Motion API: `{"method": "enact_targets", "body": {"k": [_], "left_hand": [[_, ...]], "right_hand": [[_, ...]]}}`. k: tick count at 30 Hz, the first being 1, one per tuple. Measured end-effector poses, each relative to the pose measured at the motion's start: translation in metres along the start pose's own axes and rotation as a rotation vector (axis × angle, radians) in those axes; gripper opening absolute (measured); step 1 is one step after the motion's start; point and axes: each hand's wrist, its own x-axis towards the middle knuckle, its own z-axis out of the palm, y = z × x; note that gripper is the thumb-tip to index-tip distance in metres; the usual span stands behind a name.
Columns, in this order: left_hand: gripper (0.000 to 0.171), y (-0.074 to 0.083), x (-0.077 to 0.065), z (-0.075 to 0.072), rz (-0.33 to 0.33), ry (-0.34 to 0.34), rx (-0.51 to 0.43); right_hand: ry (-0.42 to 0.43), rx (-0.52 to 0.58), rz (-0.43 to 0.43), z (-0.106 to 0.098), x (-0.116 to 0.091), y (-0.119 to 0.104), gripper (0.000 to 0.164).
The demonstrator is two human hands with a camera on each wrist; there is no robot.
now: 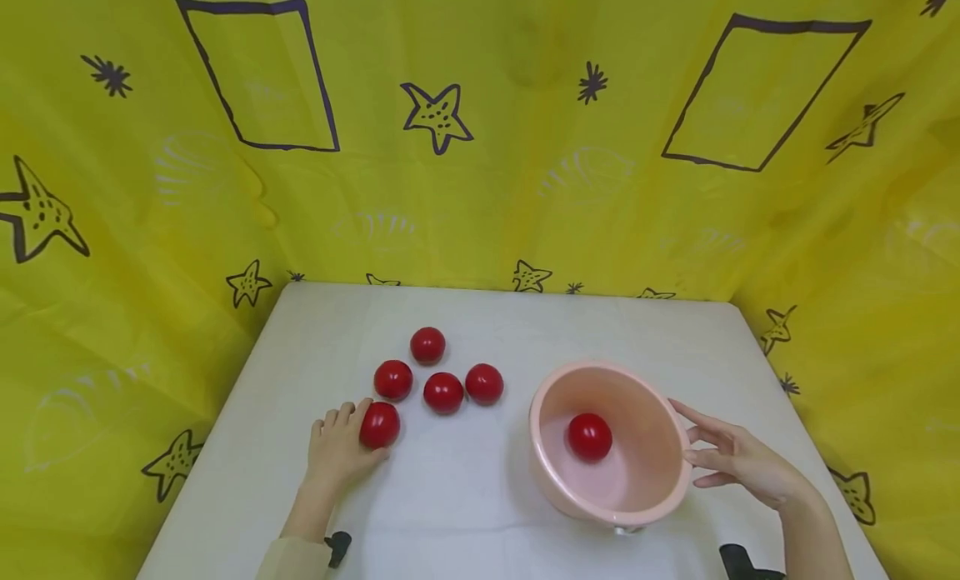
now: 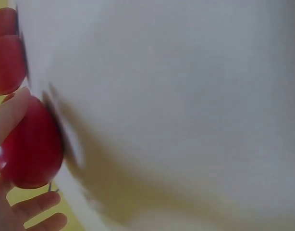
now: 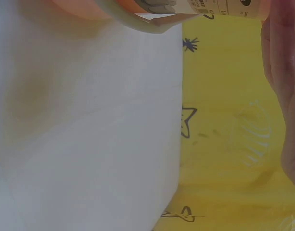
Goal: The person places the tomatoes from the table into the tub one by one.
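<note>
On the left side of the table, my left hand point(image 1: 341, 447) holds a smooth red ball point(image 1: 380, 425), fingers on its far side and thumb on its near side. The left wrist view shows that ball point(image 2: 34, 144) against the white surface, between thumb and fingers. To the right stands a pink bucket point(image 1: 555, 488), tilted in view, with one red ball point(image 1: 589, 437) inside. My right hand point(image 1: 742, 459) touches the bucket's right rim with extended fingers. In the right wrist view the bucket's pale handle point(image 3: 133, 21) and label point(image 3: 224, 6) show beside the hand point(image 3: 284, 82).
Several more red balls lie loosely grouped beyond the left hand, the farthest ball point(image 1: 427, 346) at the back and another ball point(image 1: 484, 384) nearest the bucket. A white cloth point(image 1: 450, 497) covers the table. A yellow patterned curtain point(image 1: 480, 205) encloses its back and sides.
</note>
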Motion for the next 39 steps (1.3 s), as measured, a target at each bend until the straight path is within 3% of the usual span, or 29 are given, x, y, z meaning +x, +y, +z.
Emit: {"method": "enact_targets", "body": {"k": [15, 25, 31, 39], "left_hand": [[0.083, -0.005, 0.003, 0.015, -0.027, -0.009, -0.034], [0.078, -0.007, 0.004, 0.017, 0.009, 0.063, -0.006], [0.073, 0.003, 0.012, 0.005, 0.055, 0.112, 0.016], [0.074, 0.036, 0.036, -0.031, 0.195, 0.183, 0.109]], "right_hand": [[-0.008, 0.008, -0.017, 0.000, -0.002, 0.002, 0.060], [-0.006, 0.001, -0.025, -0.001, -0.002, 0.003, 0.060], [0.000, -0.001, -0.012, 0.000, -0.002, 0.001, 0.060], [-0.005, -0.004, -0.015, -0.001, 0.000, 0.001, 0.060]]}}
